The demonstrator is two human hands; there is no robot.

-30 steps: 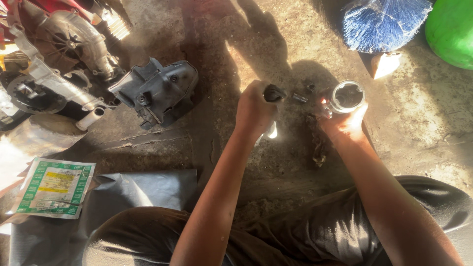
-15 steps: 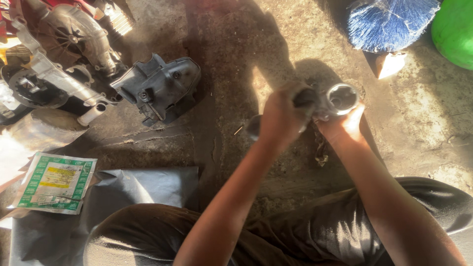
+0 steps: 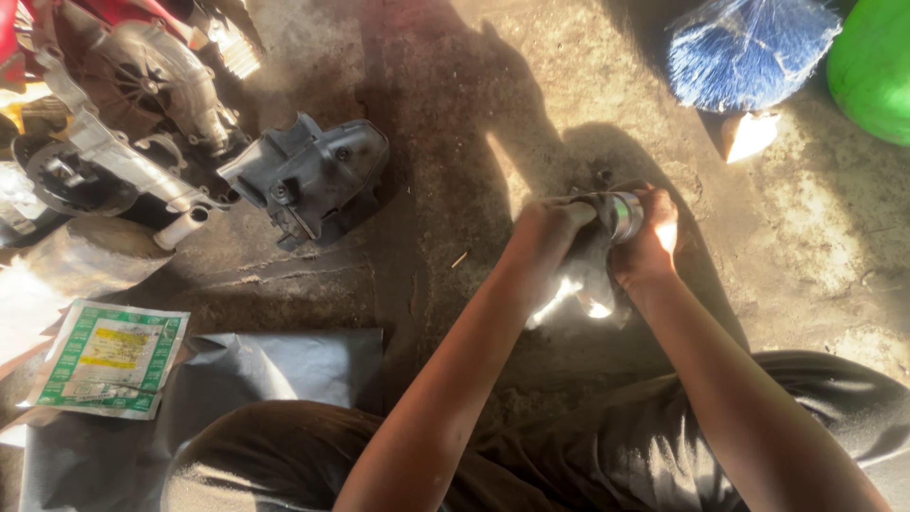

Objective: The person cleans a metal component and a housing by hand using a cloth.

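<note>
A view from above of a person seated on a stained concrete floor [image 3: 455,123], both bare arms stretched forward and meeting just in front of the knees. The right hand [image 3: 646,248] is wrapped around a short shiny metal cylinder [image 3: 625,216], which lies sideways in its grip with the thumb over the top. The left hand [image 3: 542,248] is closed on a dark cloth [image 3: 586,261] and presses it against the left end of the cylinder, so the part sits squeezed between the two hands, touching both. A fold of the cloth hangs below the hands, catching bright sunlight. Far to the left lies a black plastic engine cover [image 3: 308,178], and beyond it, in the upper left corner, a grey metal engine casing [image 3: 123,104]. A green-and-white printed packet [image 3: 109,360] rests at the lower left beside a sheet of dark plastic [image 3: 256,370]. At the upper right are a blue bristled brush [image 3: 744,47] and part of a green round container [image 3: 872,66], both well apart from the hands.
</note>
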